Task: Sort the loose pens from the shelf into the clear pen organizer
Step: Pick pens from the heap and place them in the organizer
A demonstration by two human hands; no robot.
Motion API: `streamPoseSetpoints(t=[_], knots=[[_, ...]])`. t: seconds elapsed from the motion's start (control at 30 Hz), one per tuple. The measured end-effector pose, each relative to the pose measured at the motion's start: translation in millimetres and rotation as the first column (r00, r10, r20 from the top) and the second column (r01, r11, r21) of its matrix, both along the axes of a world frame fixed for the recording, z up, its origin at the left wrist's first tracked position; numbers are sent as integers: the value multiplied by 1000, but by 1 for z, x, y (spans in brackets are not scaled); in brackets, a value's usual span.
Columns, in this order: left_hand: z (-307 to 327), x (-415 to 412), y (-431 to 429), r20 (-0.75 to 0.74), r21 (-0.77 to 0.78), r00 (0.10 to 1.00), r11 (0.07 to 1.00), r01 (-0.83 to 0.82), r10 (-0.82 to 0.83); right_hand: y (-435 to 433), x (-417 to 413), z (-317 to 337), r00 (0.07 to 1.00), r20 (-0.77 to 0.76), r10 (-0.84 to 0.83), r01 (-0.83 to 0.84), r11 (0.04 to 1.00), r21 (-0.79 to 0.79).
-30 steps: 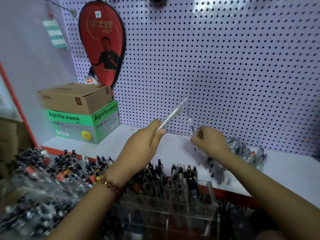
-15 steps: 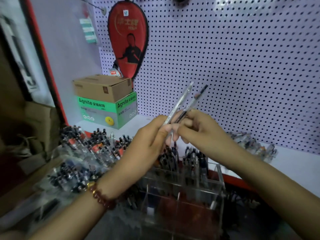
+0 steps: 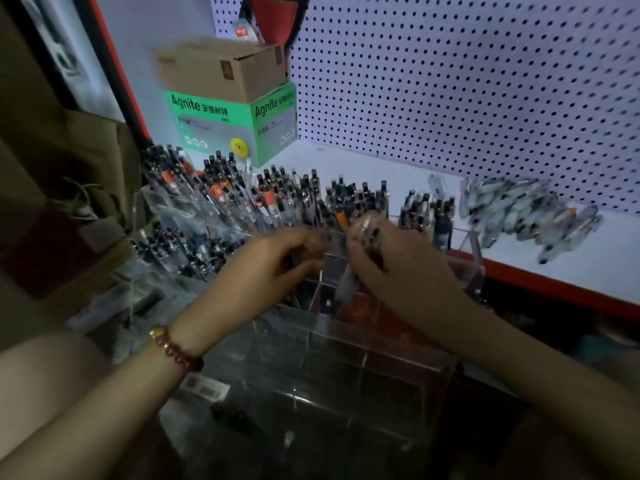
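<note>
While both of my hands hover close together over the clear pen organizer [image 3: 311, 344], my right hand [image 3: 398, 271] is curled round a clear pen [image 3: 348, 282], its lower end pointing down into a compartment just below my fingers. My left hand [image 3: 273, 265], a beaded bracelet [image 3: 176, 348] on its wrist, has its fingers curled just beside the right (whether it holds anything I cannot tell; blur hides it). Beyond my right hand and off to its right, the loose pens [image 3: 519, 213] lie heaped on the white shelf [image 3: 381, 168]. Beyond my left hand stands a green box [image 3: 235, 123].
</note>
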State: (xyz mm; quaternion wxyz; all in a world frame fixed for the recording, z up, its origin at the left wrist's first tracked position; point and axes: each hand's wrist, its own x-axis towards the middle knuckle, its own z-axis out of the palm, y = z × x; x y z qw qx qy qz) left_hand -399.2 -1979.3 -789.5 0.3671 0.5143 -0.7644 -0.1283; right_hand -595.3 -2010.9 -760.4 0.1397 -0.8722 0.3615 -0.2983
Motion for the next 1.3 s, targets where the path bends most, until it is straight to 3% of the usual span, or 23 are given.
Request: streamPoseSetpoints(t=[0.07,0.2,0.43,0.6,0.83,1.1,1.3], knots=[[-5,1,0,55,12,998,1000,-24,24,-2,4,-6,997,-78,-28,31,999,43],[-13,0,2,213,53,976,997,-59,46,0,19,-12,976,-220,-5,0,1000,-24],[-13,-2,7,215,-36,975,998,-55,62,-3,29,-25,957,-289,-33,18,998,-54],[-19,-3,9,246,6,969,1000,-25,23,-5,25,-36,922,-387,-4,-5,1000,-22],[-24,-7,13,230,52,971,996,-73,59,-12,21,-48,954,-279,109,-39,969,245],[-27,-19,11,32,-2,990,990,-138,138,2,23,-57,961,-265,74,-28,984,176],[-31,-21,8,-6,-23,981,981,-194,194,9,19,-45,897,-441,-8,3,1000,-11]])
